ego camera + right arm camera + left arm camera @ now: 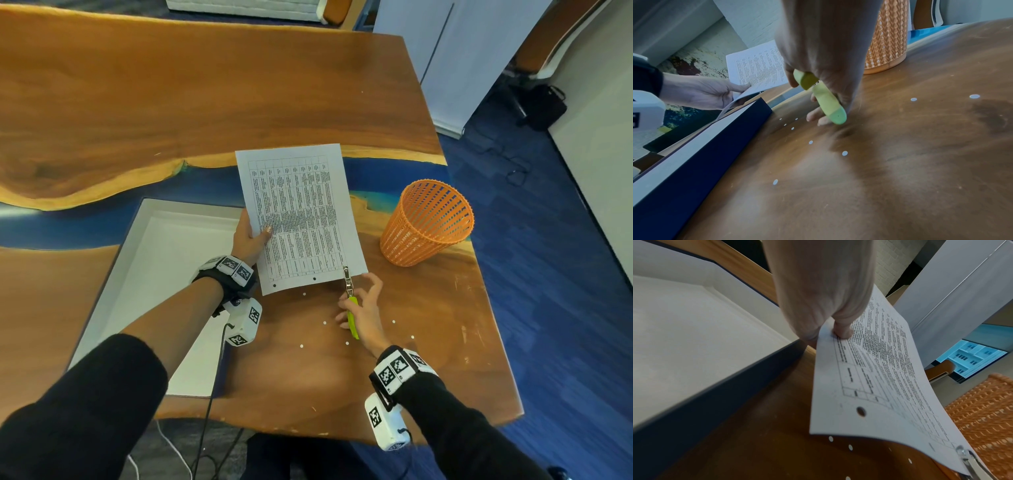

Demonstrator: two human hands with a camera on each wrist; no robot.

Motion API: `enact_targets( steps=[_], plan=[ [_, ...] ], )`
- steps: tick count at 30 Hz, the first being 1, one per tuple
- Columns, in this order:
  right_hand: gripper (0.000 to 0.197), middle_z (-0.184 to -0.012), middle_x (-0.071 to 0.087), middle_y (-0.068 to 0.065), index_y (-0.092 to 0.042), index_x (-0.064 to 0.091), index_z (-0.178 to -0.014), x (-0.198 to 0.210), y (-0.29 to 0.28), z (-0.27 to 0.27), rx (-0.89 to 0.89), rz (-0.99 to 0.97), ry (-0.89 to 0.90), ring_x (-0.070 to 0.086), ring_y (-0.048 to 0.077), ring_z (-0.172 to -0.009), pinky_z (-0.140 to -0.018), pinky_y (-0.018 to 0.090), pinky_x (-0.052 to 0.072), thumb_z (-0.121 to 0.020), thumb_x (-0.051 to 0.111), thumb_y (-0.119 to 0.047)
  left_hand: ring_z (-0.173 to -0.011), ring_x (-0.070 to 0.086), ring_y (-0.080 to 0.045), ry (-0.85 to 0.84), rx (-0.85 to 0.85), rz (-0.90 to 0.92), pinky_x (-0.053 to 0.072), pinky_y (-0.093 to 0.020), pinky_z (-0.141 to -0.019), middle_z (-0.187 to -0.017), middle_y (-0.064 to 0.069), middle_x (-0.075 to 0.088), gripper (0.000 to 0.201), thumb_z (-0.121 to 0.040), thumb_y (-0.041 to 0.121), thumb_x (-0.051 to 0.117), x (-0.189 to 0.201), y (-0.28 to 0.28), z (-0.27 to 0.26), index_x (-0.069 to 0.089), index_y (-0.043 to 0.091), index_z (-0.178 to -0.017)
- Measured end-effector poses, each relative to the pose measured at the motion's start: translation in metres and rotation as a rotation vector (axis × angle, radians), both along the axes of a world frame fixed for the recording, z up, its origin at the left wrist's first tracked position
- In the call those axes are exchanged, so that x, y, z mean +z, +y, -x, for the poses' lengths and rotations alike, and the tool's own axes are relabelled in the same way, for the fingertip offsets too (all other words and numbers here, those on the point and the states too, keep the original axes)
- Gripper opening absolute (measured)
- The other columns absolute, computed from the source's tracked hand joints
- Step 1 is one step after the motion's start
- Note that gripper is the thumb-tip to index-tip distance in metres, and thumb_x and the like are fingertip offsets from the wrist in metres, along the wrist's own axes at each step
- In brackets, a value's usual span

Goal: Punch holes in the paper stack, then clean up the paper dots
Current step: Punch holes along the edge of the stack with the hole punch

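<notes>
Two holes punched, dots loose on the desk

Both hands were busy. The left hand (249, 236) pinched the paper stack (301, 219) at its left edge, thumb on top, holding it above the desk (171, 113). The right hand (364, 313) curled round the green-handled hole punch (350, 301), its metal head over the stack's near right corner. White paper dots (324, 322) lay scattered on the desk between a white tray (144, 260) and an orange basket (428, 222).

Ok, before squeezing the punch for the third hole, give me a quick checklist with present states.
1. Left hand grips paper stack: ok.
2. Right hand holds hole punch by its green handles: ok.
3. Punch head over the stack's near edge: ok.
4. Two holes already made: ok.
5. All sheets aligned: cannot tell.
6. Paper dots cleared into orange basket: not ok, scattered on the table.
</notes>
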State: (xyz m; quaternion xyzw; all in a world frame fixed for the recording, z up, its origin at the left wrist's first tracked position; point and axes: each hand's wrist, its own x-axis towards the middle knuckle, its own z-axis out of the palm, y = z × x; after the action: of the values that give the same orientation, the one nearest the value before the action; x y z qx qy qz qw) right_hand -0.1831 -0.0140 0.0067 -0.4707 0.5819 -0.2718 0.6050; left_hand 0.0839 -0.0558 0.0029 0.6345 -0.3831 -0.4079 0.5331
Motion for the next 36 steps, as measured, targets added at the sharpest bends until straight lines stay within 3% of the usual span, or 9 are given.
enact_targets(
  steps=[5,10,12,17,22,26,29,32,36],
  plan=[
    [0.065,-0.092,0.056,0.004,-0.047,0.047,-0.120,0.004,-0.001,-0.001,0.025,0.068,0.014,0.056,0.027,-0.054,-0.046,0.027,0.043,-0.079,0.052,0.003,-0.124,0.053,-0.026,-0.021,-0.001,0.004,0.046,-0.055,-0.098,-0.138,-0.008,0.051,0.059,-0.091,0.011,0.061,-0.001,0.000,-0.002,0.033,0.010,-0.143],
    [0.064,-0.092,0.057,0.005,-0.037,0.058,-0.120,-0.004,-0.003,-0.001,-0.044,0.081,-0.019,0.047,0.018,-0.051,-0.042,0.020,0.039,-0.075,0.052,0.008,-0.123,0.054,-0.024,-0.020,0.015,-0.013,0.048,-0.053,-0.097,-0.138,-0.006,0.052,0.059,-0.091,0.012,0.062,0.002,-0.001,-0.001,0.034,0.013,-0.143],
    [0.065,-0.085,0.057,0.000,-0.037,0.058,-0.121,-0.006,-0.002,0.000,-0.038,0.074,-0.021,0.046,0.014,-0.048,-0.043,0.020,0.038,-0.075,0.051,0.009,-0.124,0.053,-0.025,-0.028,0.011,-0.012,0.047,-0.054,-0.098,-0.138,-0.006,0.051,0.059,-0.091,0.012,0.061,0.001,-0.001,-0.002,0.033,0.013,-0.143],
    [0.073,-0.074,0.053,0.005,-0.049,0.052,-0.121,-0.009,-0.004,0.003,0.017,0.068,0.000,0.045,0.019,-0.053,-0.045,0.023,0.039,-0.074,0.047,0.007,-0.122,0.054,-0.026,-0.045,0.010,-0.022,0.049,-0.052,-0.096,-0.137,-0.009,0.052,0.057,-0.092,0.009,0.059,0.003,-0.003,0.000,0.033,0.011,-0.142],
    [0.077,-0.069,0.053,0.001,-0.049,0.049,-0.125,-0.011,-0.003,0.008,0.082,0.090,0.007,0.043,0.019,-0.057,-0.047,0.021,0.038,-0.074,0.044,0.010,-0.123,0.054,-0.026,-0.073,-0.022,0.000,0.048,-0.054,-0.096,-0.136,-0.009,0.052,0.056,-0.092,0.010,0.060,0.005,-0.005,-0.007,0.034,0.011,-0.142],
    [0.073,-0.069,0.051,0.002,-0.049,0.046,-0.127,-0.019,-0.007,0.019,0.002,0.090,0.042,0.042,0.020,-0.056,-0.049,0.027,0.038,-0.078,0.045,0.007,-0.125,0.051,-0.025,-0.095,0.013,-0.011,0.045,-0.054,-0.100,-0.137,-0.008,0.051,0.056,-0.092,0.011,0.060,0.006,-0.003,-0.015,0.034,0.012,-0.142],
    [0.066,-0.080,0.052,0.004,-0.049,0.041,-0.125,-0.027,-0.012,0.034,-0.003,0.091,0.180,0.048,0.023,-0.067,-0.063,0.037,0.043,-0.079,0.051,-0.003,-0.125,0.052,-0.025,-0.100,-0.014,-0.027,0.045,-0.056,-0.098,-0.137,-0.006,0.052,0.058,-0.091,0.016,0.061,0.005,0.001,-0.023,0.034,0.015,-0.142],
    [0.051,-0.110,0.051,0.003,-0.026,0.037,-0.126,-0.032,-0.019,0.047,0.068,0.112,0.404,0.054,0.027,-0.101,-0.091,0.043,0.043,-0.082,0.058,-0.012,-0.126,0.052,-0.025,-0.107,-0.038,0.002,0.045,-0.056,-0.098,-0.138,-0.006,0.051,0.065,-0.086,0.025,0.062,0.007,0.005,-0.027,0.033,0.015,-0.143],
    [0.039,-0.119,0.042,0.006,-0.014,0.045,-0.117,-0.034,-0.034,0.061,0.202,0.232,0.744,0.052,0.027,-0.105,-0.089,0.044,0.042,-0.082,0.062,-0.018,-0.125,0.052,-0.027,-0.101,-0.046,0.021,0.045,-0.057,-0.098,-0.138,-0.009,0.051,0.064,-0.088,0.019,0.062,0.010,0.009,-0.025,0.031,0.012,-0.144]
  ],
)
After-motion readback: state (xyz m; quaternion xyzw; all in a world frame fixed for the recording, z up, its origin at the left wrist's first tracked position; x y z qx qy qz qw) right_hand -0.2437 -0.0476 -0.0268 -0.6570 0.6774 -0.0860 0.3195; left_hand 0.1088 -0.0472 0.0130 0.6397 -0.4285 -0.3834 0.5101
